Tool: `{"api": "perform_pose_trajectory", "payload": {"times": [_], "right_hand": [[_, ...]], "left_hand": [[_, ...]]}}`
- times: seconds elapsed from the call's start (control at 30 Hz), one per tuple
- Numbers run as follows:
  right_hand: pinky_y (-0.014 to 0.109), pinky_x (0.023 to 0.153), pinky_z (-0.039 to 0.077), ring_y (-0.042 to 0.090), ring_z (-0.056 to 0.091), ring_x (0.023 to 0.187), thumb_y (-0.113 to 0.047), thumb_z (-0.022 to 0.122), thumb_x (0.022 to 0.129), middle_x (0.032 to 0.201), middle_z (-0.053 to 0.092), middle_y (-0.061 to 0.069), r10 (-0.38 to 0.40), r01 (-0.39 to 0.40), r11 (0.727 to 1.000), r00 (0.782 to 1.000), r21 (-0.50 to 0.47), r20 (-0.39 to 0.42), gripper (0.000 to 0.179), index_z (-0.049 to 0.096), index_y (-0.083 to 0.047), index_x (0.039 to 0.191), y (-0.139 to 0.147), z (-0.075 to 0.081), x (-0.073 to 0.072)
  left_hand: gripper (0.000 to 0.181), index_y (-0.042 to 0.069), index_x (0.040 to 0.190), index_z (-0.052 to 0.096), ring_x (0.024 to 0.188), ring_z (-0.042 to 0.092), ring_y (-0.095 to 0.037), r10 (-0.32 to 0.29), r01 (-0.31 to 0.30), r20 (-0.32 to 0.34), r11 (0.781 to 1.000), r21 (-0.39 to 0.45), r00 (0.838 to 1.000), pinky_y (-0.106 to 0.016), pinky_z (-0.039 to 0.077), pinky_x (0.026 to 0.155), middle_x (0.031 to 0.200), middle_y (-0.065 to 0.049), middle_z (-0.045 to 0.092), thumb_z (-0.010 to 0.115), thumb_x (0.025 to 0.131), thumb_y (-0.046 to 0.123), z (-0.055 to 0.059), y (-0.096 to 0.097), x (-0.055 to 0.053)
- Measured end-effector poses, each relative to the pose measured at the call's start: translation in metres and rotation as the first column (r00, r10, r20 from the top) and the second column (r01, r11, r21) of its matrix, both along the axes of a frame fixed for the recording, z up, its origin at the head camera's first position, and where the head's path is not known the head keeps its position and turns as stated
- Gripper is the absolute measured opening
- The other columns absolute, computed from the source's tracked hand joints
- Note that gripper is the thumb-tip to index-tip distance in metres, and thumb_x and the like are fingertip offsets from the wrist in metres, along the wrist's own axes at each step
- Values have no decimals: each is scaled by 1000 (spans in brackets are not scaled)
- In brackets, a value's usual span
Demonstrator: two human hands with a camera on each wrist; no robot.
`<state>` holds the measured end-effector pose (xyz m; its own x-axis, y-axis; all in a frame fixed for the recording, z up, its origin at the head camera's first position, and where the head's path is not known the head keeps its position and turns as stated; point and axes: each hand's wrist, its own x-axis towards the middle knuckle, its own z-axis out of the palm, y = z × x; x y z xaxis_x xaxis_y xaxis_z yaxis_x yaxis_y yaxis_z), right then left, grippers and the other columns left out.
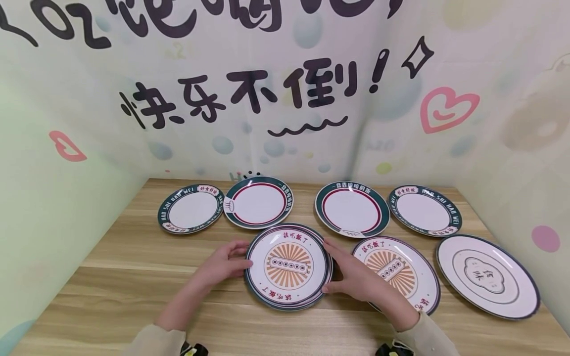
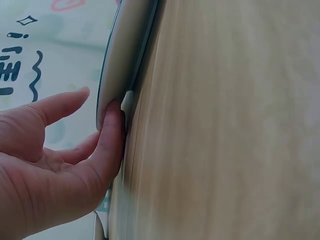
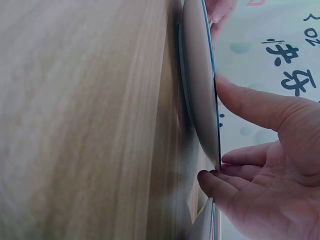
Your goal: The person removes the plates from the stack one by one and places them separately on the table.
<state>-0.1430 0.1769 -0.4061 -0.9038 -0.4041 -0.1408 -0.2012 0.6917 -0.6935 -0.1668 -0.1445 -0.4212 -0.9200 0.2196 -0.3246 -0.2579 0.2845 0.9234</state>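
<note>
In the head view, both hands are at a round plate (image 1: 287, 296) with an orange sunburst and red characters. A second rim shows along its right and top edge, and the wrist views show a lower edge beneath it. My left hand (image 1: 224, 267) holds the left rim; in the left wrist view a finger (image 2: 114, 125) is tucked under the edge while the thumb stands apart. At the right rim, my right hand (image 1: 354, 277) grips with the thumb on the edge and fingertips (image 3: 212, 182) lower along it. The plate's underside (image 3: 200, 85) faces the table.
Another sunburst plate (image 1: 403, 252) lies partly behind the right forearm, with a cloud-emblem plate (image 1: 485, 301) farther right. Green-rimmed plates (image 1: 258, 202), (image 1: 352, 210) stand in a back row beside lettered-rim plates (image 1: 191, 210), (image 1: 423, 210). A printed backdrop (image 1: 249, 133) borders the wooden table (image 1: 147, 267).
</note>
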Motion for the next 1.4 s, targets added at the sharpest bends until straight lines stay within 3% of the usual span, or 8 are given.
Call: {"api": "perform_pose_trajectory", "payload": {"times": [0.2, 0.33, 0.73, 1.13, 1.4], "right_hand": [[56, 123, 23, 39, 21, 152, -20, 83, 81, 166, 22, 16, 2, -2, 1000, 1000, -6, 4, 93, 29, -3, 156, 0, 0, 0], [56, 123, 23, 39, 21, 153, -20, 82, 81, 166, 22, 16, 5, -5, 1000, 1000, -9, 4, 93, 30, -3, 156, 0, -1, -1], [56, 123, 22, 39, 21, 152, -22, 82, 81, 165, 22, 17, 8, -8, 1000, 1000, -18, -4, 93, 30, -1, 155, 0, -1, -1], [55, 123, 22, 39, 22, 152, -21, 83, 81, 165, 24, 16, -12, 12, 1000, 1000, 1, 5, 93, 31, -2, 155, 1, -2, -1], [55, 123, 23, 39, 22, 152, -20, 83, 81, 165, 24, 17, -10, 10, 1000, 1000, 0, 6, 93, 31, -1, 155, 0, -1, 0]], "left_hand": [[57, 1, 139, 50, 95, 65, -21, 39, -41, -18, 985, -170, 999, -34, 62, 78, 128, -20, 58, 73, 87, 5, -3, 7, -4], [52, 2, 134, 53, 87, 62, -20, 40, -47, -33, 971, -233, 999, -32, 62, 71, 119, -17, 59, 75, 86, 6, -3, 10, -5], [43, -1, 132, 55, 84, 60, -19, 50, -60, -48, 971, -229, 998, -31, 62, 67, 110, -15, 55, 68, 91, 2, 0, 9, -5], [35, -3, 128, 61, 91, 62, -20, 52, -80, -112, 961, -266, 992, -31, 62, 73, 115, -19, 61, 62, 94, 7, 1, -5, -6], [41, -5, 135, 55, 85, 63, -14, 78, -94, -93, 979, -182, 993, -31, 62, 73, 118, -22, 62, 60, 97, 10, 8, -22, -5]]}}
